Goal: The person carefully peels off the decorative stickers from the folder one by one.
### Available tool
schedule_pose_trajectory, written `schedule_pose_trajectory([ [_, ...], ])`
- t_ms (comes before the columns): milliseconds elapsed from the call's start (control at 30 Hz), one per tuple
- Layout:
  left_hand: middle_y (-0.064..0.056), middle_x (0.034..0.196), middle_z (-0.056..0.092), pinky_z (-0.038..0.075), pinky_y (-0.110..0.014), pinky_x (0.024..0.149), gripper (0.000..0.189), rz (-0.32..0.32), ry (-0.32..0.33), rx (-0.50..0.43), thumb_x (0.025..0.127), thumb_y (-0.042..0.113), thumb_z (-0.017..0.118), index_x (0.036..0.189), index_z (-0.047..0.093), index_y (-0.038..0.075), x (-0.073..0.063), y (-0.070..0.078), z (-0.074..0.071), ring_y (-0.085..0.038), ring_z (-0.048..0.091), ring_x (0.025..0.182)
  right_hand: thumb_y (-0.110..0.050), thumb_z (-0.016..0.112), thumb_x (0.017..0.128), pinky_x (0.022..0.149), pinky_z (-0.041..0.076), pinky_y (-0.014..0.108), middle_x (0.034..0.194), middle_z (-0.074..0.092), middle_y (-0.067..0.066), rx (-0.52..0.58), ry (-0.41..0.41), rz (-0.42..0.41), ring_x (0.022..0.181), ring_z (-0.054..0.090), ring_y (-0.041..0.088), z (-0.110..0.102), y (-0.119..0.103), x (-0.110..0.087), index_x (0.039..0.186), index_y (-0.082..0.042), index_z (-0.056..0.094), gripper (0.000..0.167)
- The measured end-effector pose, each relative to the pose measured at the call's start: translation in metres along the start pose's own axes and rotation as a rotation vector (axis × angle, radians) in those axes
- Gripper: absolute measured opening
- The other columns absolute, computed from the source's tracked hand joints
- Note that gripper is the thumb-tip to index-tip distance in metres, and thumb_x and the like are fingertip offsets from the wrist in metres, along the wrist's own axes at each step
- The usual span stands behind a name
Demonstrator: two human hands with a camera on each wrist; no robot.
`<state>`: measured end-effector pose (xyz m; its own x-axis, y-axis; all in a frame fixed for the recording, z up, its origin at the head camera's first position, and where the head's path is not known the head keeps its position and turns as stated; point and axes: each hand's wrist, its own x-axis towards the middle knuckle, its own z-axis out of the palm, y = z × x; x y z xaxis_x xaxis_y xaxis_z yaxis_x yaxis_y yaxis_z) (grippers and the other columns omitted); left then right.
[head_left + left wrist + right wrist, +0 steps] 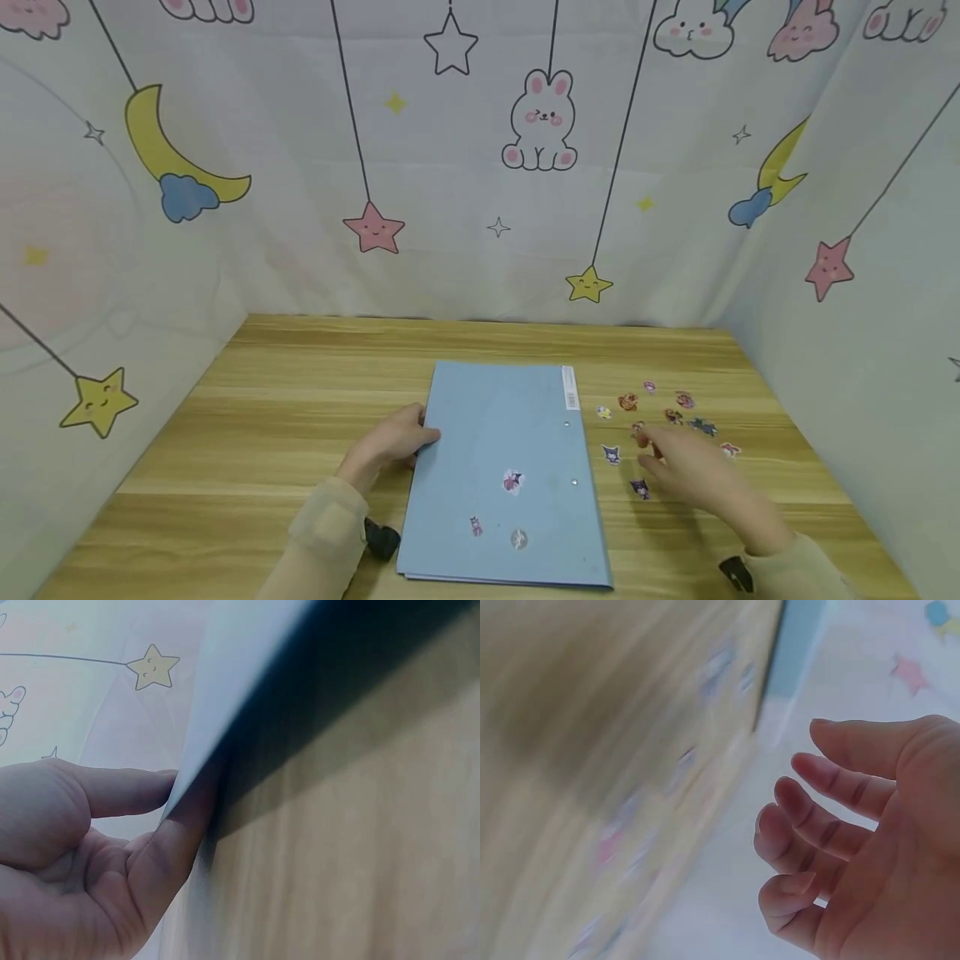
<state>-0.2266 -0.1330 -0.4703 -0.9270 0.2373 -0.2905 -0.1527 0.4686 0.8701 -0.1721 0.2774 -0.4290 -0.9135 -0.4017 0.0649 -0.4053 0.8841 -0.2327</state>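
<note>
A light blue folder (pixel 495 425) lies on the wooden table with a few small stickers on its lower half, one a cartoon figure (pixel 513 482). My left hand (pixel 386 442) pinches the folder's left edge, thumb on top and fingers underneath; the left wrist view shows the cover's edge (pixel 191 761) between them. To the right of the folder, my right hand (pixel 697 471) hovers over scattered stickers. Its fingers (pixel 840 832) are loosely bent and apart from the thumb, with nothing between them. Near it lie a dark cartoon sticker (pixel 640 489) and a blue-and-white one (pixel 611 455).
Several more small stickers, such as an orange-brown one (pixel 627 402) and a dark teal one (pixel 702 427), lie on the table (pixel 300 375) right of the folder. A white barcode label (pixel 571 388) marks the folder's top right corner. Patterned cloth (pixel 465 267) hangs around the table.
</note>
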Motion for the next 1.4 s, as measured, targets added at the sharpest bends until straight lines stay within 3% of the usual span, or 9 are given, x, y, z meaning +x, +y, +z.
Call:
schedule_pose_trajectory([
  [267, -0.017, 0.099, 0.058, 0.053, -0.034, 0.062, 0.016, -0.004, 0.000, -0.008, 0.097, 0.005, 0.056, 0.109, 0.053, -0.006, -0.002, -0.003, -0.004, -0.025, 0.060, 0.079, -0.017, 0.072, 0.090, 0.067, 0.051, 0.032, 0.101, 0.063, 0.004, 0.012, -0.028, -0.132, 0.085, 0.062, 0.018, 0.007, -0.061, 0.033, 0.110, -0.009, 0.067, 0.023],
  [400, -0.017, 0.098, 0.058, 0.051, -0.033, 0.061, 0.017, -0.002, 0.005, 0.004, 0.097, 0.006, 0.056, 0.108, 0.054, -0.006, -0.002, -0.005, -0.005, -0.025, 0.059, 0.077, -0.015, 0.074, 0.088, 0.068, 0.048, 0.031, 0.099, 0.061, 0.004, 0.027, -0.042, -0.251, 0.081, 0.055, 0.015, 0.013, -0.087, 0.049, 0.112, -0.007, 0.068, 0.026],
  [567, -0.016, 0.098, 0.058, 0.052, -0.033, 0.061, 0.018, 0.002, 0.006, 0.009, 0.097, 0.005, 0.056, 0.111, 0.054, -0.007, -0.002, -0.008, -0.005, -0.025, 0.060, 0.078, -0.021, 0.076, 0.086, 0.071, 0.047, 0.031, 0.099, 0.060, 0.003, -0.030, -0.086, -0.346, 0.083, 0.052, 0.014, 0.026, -0.110, 0.065, 0.115, -0.008, 0.070, 0.032],
  [833, -0.016, 0.095, 0.057, 0.052, -0.032, 0.061, 0.015, 0.009, -0.006, 0.029, 0.097, 0.006, 0.057, 0.106, 0.054, -0.005, -0.001, -0.004, -0.001, -0.025, 0.058, 0.077, -0.021, 0.075, 0.084, 0.071, 0.048, 0.031, 0.096, 0.060, -0.002, -0.105, -0.190, -0.352, 0.086, 0.055, 0.014, 0.047, -0.119, 0.067, 0.112, -0.015, 0.071, 0.028],
  [1133, -0.016, 0.095, 0.055, 0.050, -0.032, 0.059, 0.015, 0.004, 0.008, 0.034, 0.097, 0.006, 0.057, 0.106, 0.053, -0.005, -0.002, -0.004, -0.001, -0.024, 0.055, 0.075, -0.018, 0.075, 0.085, 0.071, 0.049, 0.027, 0.091, 0.058, -0.005, -0.080, -0.235, -0.341, 0.081, 0.053, 0.009, 0.056, -0.125, 0.067, 0.114, -0.012, 0.070, 0.030],
  [1267, -0.015, 0.096, 0.055, 0.050, -0.031, 0.061, 0.015, 0.002, 0.007, 0.039, 0.096, 0.006, 0.058, 0.106, 0.053, -0.004, -0.002, -0.002, -0.001, -0.024, 0.055, 0.078, -0.016, 0.074, 0.085, 0.072, 0.049, 0.027, 0.089, 0.056, -0.006, -0.059, -0.234, -0.333, 0.081, 0.052, 0.009, 0.059, -0.124, 0.067, 0.106, -0.011, 0.069, 0.022],
  [1400, -0.015, 0.094, 0.054, 0.049, -0.031, 0.062, 0.014, 0.001, 0.004, 0.045, 0.096, 0.006, 0.058, 0.105, 0.053, -0.004, -0.001, -0.001, -0.002, -0.025, 0.054, 0.079, -0.013, 0.072, 0.087, 0.077, 0.050, 0.027, 0.095, 0.057, -0.003, -0.040, -0.229, -0.332, 0.086, 0.053, 0.009, 0.062, -0.123, 0.066, 0.111, -0.008, 0.067, 0.025],
])
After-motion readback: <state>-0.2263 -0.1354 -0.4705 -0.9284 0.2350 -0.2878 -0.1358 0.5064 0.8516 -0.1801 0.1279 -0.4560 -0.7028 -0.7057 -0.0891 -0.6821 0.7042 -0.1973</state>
